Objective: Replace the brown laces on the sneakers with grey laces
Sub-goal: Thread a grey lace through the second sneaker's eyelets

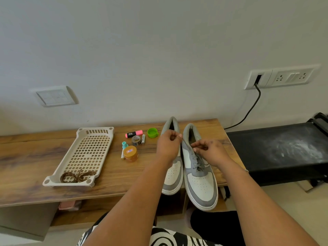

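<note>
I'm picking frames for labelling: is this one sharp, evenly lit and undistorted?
Head view: soft, even light, no glare; wide-angle bending shows in the table edge; both hands and the grey lace look slightly soft.

Pink highlighter (133,133) beside green cap (152,132).

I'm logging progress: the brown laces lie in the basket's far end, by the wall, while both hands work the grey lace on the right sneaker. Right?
Not quite. The head view shows the brown laces in the basket's near end, toward the person. The rest holds: the left hand and right hand both pinch the grey lace on the right sneaker.
</note>
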A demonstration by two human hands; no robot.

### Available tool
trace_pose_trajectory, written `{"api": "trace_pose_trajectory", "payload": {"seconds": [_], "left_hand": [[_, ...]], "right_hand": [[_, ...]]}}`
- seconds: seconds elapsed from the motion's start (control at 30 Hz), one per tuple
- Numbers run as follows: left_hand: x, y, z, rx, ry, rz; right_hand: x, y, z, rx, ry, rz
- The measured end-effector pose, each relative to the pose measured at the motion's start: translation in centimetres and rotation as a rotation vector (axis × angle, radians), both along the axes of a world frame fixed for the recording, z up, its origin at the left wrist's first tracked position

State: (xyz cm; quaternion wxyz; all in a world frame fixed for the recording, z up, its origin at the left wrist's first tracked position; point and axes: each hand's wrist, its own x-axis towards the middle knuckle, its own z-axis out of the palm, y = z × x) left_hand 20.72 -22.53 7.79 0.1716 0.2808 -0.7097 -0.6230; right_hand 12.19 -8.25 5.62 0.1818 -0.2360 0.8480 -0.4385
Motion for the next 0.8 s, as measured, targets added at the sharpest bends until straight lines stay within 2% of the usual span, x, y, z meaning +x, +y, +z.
{"api": "trace_pose_trajectory", "payload": {"seconds": [0.1,0.17,0.23,0.27,0.3,0.33,0.37,0.4,0.47,0.53,0.57,0.67,0.73,0.8], "left_hand": [[0.4,-0.9,2.4,0.331,0.218,0.004],[1.3,-2.4,4.1,0.684,0.401,-0.051],[2.8,-4.5,5.3,1.064,0.617,-0.315],[3.6,-5.5,5.7,1.166,0.681,-0.485],[4.3,-6.1,6.2,1.164,0.699,-0.603],[4.6,-6.4,6.5,1.064,0.648,-0.632],[4.6,-6.4,6.4,0.917,0.506,-0.577],[4.3,-6.0,6.2,0.683,0.309,-0.452],[3.1,-4.5,4.9,0.049,-0.068,-0.222],[1.9,-2.8,2.6,-0.447,-0.281,-0.240],[1.5,-2.2,1.5,-0.617,-0.354,-0.275],[0.6,-0.9,-0.5,-0.946,-0.464,-0.327],[0.1,-0.1,-0.9,-0.978,-0.520,-0.370],[-0.1,0.2,-1.1,-0.908,-0.525,-0.390]], "right_hand": [[0.0,-0.2,-0.1,0.014,0.036,0.004],[0.1,-0.3,-0.1,0.037,0.059,0.022],[0.1,-0.4,-0.2,0.078,0.086,0.053],[0.2,-0.4,-0.4,0.099,0.106,0.069],[0.2,-0.4,-0.4,0.113,0.119,0.083],[0.2,-0.4,-0.5,0.122,0.128,0.092],[0.2,-0.5,-0.5,0.129,0.140,0.092],[0.0,-0.5,-0.6,0.135,0.154,0.081],[-0.1,-0.6,-0.6,0.158,0.180,0.069],[-0.2,-0.7,-0.8,0.163,0.190,0.072],[-0.1,-0.7,-1.0,0.163,0.187,0.074],[-0.1,-0.4,-1.1,0.160,0.177,0.088],[-0.2,-0.4,-0.9,0.163,0.189,0.105],[-0.2,-0.5,-0.8,0.167,0.195,0.114]]}}
